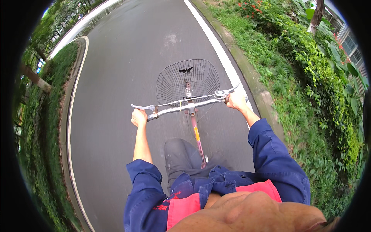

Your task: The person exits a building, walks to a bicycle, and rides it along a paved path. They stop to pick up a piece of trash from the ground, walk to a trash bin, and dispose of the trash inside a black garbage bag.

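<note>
Each of my hands grips one end of the silver handlebar [203, 102] of a bicycle. My left hand [139, 117] is wrapped around the left grip, just behind a metal brake lever [143, 107]. Around the right grip my right hand [236, 100] is closed, beside a round chrome bell [219, 94] and under the right brake lever [233, 88]. Ahead of the bar hangs a dark wire basket [171, 82] with a black bat-shaped piece [185, 70] on its front. The pink frame tube [201, 150] with a yellow patch runs back between my legs.
Dark asphalt road [124, 66] stretches ahead. A white line [213, 37] and a stone kerb [246, 62] run close on the right, with grass [261, 58] and a hedge [316, 66] beyond. At left, a pale kerb [71, 116] curves around a planted strip [37, 139] with trees.
</note>
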`<state>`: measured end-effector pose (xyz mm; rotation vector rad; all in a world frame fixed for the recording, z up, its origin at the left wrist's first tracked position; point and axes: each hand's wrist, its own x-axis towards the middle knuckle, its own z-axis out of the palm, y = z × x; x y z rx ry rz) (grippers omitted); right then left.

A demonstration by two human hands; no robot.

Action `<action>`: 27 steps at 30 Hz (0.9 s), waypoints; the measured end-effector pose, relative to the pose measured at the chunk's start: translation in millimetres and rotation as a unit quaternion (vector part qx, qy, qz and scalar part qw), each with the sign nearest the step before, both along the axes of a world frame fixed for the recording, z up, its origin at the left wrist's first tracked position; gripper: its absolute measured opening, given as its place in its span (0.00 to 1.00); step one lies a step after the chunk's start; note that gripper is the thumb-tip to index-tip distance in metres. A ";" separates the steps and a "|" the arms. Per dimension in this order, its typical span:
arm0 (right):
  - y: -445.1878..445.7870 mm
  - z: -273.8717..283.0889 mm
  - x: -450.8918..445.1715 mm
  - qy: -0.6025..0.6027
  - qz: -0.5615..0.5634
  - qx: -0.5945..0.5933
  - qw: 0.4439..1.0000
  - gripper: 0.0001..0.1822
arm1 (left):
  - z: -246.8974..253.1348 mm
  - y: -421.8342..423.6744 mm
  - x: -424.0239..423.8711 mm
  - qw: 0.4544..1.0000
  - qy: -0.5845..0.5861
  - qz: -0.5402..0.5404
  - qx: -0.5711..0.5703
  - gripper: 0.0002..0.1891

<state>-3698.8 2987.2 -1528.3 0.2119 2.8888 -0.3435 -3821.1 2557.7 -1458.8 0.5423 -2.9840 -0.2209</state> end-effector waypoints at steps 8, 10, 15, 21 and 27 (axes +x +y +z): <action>11.2 8.7 -45.4 0.000 0.009 -0.004 1.000 0.12 | -4.5 -0.7 -21.6 0.994 -0.099 -0.003 0.036 0.10; 11.1 11.7 -59.6 -0.011 0.025 0.010 1.000 0.11 | 3.9 4.0 -17.0 0.992 -0.100 0.007 0.072 0.13; 38.2 7.1 -113.0 -0.006 0.067 0.017 0.998 0.10 | -17.2 20.7 -31.8 0.996 -0.073 0.045 0.033 0.09; 65.0 -0.5 -161.1 0.010 0.091 0.028 0.995 0.10 | -37.3 37.2 -72.9 0.993 -0.075 0.066 0.059 0.13; 83.8 -4.4 -204.3 0.022 0.072 0.018 0.997 0.11 | -52.6 54.6 -134.7 0.996 -0.057 0.070 0.008 0.16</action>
